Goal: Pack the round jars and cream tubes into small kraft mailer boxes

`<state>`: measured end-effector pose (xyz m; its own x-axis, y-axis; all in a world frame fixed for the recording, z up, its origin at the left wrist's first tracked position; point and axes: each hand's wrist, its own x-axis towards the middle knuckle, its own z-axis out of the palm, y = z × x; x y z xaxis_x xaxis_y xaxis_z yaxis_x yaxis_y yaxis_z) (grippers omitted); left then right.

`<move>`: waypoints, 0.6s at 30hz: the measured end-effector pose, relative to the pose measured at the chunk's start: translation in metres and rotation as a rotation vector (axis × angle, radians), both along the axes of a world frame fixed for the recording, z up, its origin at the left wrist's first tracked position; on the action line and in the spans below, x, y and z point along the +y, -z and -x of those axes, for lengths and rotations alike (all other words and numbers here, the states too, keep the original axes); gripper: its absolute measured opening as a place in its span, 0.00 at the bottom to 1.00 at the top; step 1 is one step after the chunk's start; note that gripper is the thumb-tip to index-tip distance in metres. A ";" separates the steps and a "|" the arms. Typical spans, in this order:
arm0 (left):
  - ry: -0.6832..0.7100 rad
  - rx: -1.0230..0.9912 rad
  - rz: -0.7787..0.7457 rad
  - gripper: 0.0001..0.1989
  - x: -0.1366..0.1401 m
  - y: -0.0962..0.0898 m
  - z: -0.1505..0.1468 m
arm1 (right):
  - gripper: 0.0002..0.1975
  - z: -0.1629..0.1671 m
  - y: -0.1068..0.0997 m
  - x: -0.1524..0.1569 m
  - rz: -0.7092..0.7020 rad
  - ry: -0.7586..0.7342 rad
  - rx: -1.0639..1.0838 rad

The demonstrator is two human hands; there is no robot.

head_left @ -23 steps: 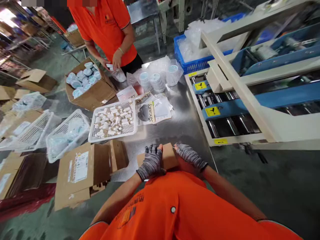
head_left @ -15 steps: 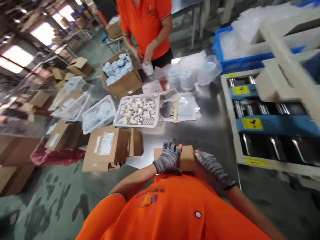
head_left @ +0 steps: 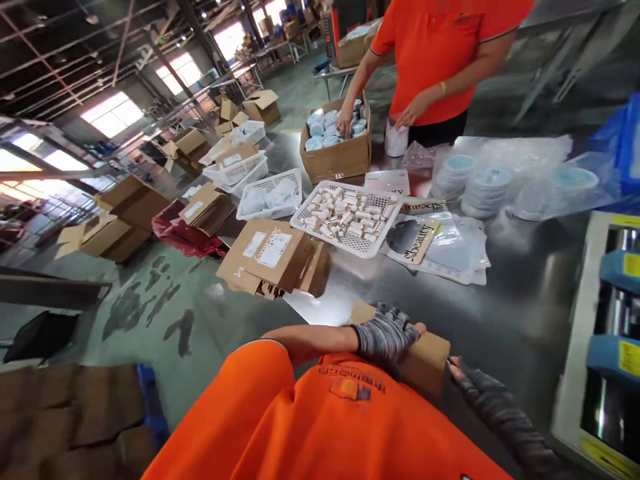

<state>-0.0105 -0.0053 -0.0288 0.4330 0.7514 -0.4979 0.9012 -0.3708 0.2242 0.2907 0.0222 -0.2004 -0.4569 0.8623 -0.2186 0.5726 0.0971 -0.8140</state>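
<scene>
A small brown cardboard box [head_left: 425,357] lies at the steel table's near edge, close against my orange shirt. My left hand [head_left: 385,335], in a grey fingerless glove, is laid across the top of the box and grips it. At the box's right end, my right hand [head_left: 483,387] in a matching glove presses its fingertips to the side; its lower part is blurred. Part of the box's near side is hidden by my body and left hand.
Beyond the box are a white basket of small white-and-gold pieces [head_left: 347,220], flat printed bags [head_left: 445,250] and wrapped stacks of lids [head_left: 487,190]. Larger cartons [head_left: 273,257] stand left. Across the table, a co-worker reaches into an open carton [head_left: 336,160]. A machine frame [head_left: 575,347] borders the right.
The view has swung left, so the table's things appear farther right. My hands stay on the box. The co-worker's one hand has moved into the open carton.
</scene>
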 end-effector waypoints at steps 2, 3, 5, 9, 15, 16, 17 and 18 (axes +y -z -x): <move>-0.001 -0.016 -0.009 0.58 0.001 0.002 0.000 | 0.10 0.000 0.006 0.002 0.131 0.098 0.059; 0.002 -0.022 -0.010 0.58 0.001 0.002 0.000 | 0.09 0.000 0.007 0.002 0.172 0.145 0.073; 0.013 -0.031 -0.011 0.57 0.000 0.001 -0.002 | 0.10 0.001 0.006 0.001 0.206 0.219 0.074; 0.028 -0.018 -0.021 0.53 -0.005 -0.004 -0.009 | 0.14 0.007 -0.015 -0.006 0.253 0.271 0.081; 0.011 0.007 0.041 0.45 -0.007 -0.010 -0.002 | 0.17 0.027 -0.055 -0.015 0.176 0.184 0.022; 0.004 0.004 0.063 0.49 -0.010 -0.011 -0.002 | 0.19 0.029 -0.063 -0.020 0.128 0.132 -0.018; -0.003 0.006 0.082 0.53 -0.015 -0.013 -0.005 | 0.22 0.031 -0.072 -0.028 0.076 0.051 -0.069; -0.014 0.018 0.099 0.59 -0.021 -0.014 -0.010 | 0.25 0.033 -0.082 -0.038 0.018 -0.023 -0.127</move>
<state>-0.0004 -0.0264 -0.0148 0.4129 0.7039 -0.5780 0.9105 -0.3347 0.2428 0.2577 -0.0153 -0.1187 -0.4444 0.8470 -0.2918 0.6692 0.0973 -0.7367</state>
